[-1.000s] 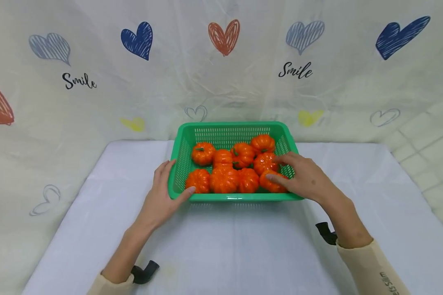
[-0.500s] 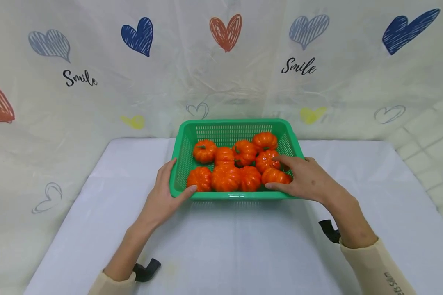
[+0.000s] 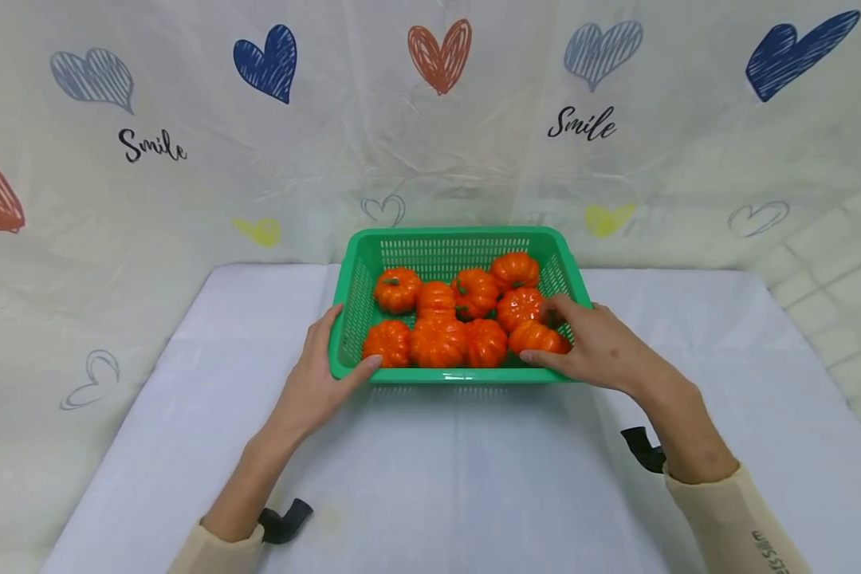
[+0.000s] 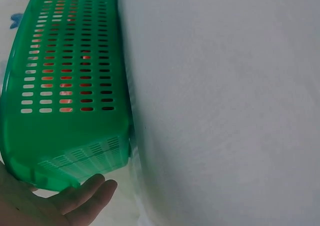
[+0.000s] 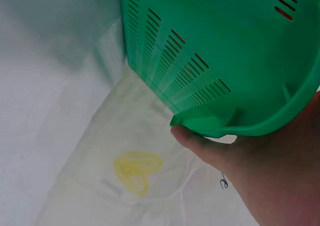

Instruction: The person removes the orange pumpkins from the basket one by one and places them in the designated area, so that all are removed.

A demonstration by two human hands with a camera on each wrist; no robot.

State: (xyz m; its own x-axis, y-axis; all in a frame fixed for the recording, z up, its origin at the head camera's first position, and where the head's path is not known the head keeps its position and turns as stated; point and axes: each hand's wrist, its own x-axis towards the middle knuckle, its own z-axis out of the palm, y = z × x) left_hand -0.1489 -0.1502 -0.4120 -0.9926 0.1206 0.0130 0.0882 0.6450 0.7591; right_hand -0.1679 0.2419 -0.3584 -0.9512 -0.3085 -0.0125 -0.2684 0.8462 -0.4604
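A green plastic basket with slotted walls stands at the back middle of the table, holding several shiny orange mini pumpkins. My left hand grips its left front corner, thumb over the rim and fingers along the outer side. The left wrist view shows two fingertips of that hand under the rim. On the right end, my right hand holds the rim, with thumb and a bent index finger inside, close beside the rightmost pumpkin. In the right wrist view, another finger sits beneath the basket's lip.
White cloth covers the table. Behind it hangs a pale sheet printed with hearts and "Smile". Black straps show at both wrists, by the beige sleeves.
My right index finger has bent inward, and the right hand has settled on the basket's rim. The left hand keeps its hold. The whole head view has shifted slightly.
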